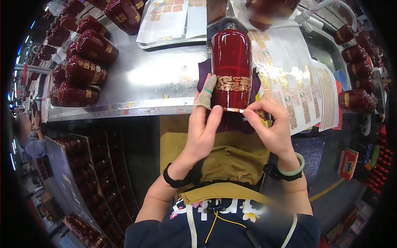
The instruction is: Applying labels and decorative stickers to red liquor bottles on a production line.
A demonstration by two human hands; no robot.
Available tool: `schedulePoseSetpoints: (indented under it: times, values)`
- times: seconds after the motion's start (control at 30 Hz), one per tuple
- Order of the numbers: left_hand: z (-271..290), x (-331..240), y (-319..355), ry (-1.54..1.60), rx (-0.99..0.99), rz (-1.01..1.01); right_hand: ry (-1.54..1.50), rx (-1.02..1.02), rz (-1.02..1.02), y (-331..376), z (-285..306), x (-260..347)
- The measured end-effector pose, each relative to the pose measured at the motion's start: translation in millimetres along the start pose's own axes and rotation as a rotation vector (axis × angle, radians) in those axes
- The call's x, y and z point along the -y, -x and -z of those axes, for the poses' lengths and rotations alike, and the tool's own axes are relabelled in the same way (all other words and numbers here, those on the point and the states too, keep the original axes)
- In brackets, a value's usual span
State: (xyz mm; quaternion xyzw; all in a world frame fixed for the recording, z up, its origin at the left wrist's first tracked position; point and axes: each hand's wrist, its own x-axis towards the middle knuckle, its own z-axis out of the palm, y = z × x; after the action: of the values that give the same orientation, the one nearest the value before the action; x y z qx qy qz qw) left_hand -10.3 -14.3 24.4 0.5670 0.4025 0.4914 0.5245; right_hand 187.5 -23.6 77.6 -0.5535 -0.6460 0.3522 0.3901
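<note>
A dark red glass bottle lies on its side, its neck pointing away from me and its base toward me. An ornate gold band crosses its lower part, and a thin gold-and-white strip runs along the base edge. My left hand grips the left side of the bottle, thumb near the base. A cloth finger cover with a green band is on one of its fingers. At the base's right corner, my right hand pinches thumb and forefinger together; whatever is between them is too small to make out.
Sheets of gold decals lie to the right, beside a sink. On the metal table, a tray holds more sheets. Red bottles crowd the left and others the right. A dark purple cloth lies under the bottle.
</note>
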Motion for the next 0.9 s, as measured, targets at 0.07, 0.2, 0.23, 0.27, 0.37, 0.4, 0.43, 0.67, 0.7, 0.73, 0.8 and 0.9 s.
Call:
schedulePoseSetpoints:
  times: [0.07,0.2,0.23,0.27,0.37,0.4,0.43,0.67,0.7,0.73,0.8,0.9]
  values:
    - [-7,3,0,-0.156,-0.013,-0.005,0.004,-0.023,-0.024,2,0,-4]
    - [-10,7,0,-0.152,-0.035,-0.014,-0.006,-0.045,-0.019,5,-5,-9]
    - [-8,7,0,-0.118,-0.029,0.001,-0.03,-0.068,-0.067,5,-7,-10]
    - [-7,7,0,-0.082,-0.017,0.023,-0.049,-0.077,-0.127,5,-9,-11]
    - [-2,8,-1,0.056,-0.009,0.055,-0.036,-0.124,-0.082,5,-13,-14]
    - [-1,8,-1,0.075,0.001,0.069,-0.035,-0.109,-0.079,5,-14,-14]
    - [-2,8,-1,0.075,-0.003,0.071,-0.048,-0.115,-0.089,6,-14,-15]
    - [-6,9,1,-0.076,-0.017,0.032,-0.03,-0.127,-0.082,7,-14,-16]
    - [-7,9,1,-0.068,-0.017,0.04,-0.029,-0.126,-0.082,6,-15,-16]
    - [-6,9,1,-0.07,-0.021,0.038,-0.027,-0.126,-0.083,6,-15,-15]
    - [-6,9,1,-0.061,-0.016,0.029,-0.025,-0.125,-0.085,6,-15,-15]
    - [-6,9,0,-0.058,-0.02,0.041,-0.022,-0.123,-0.095,7,-15,-14]
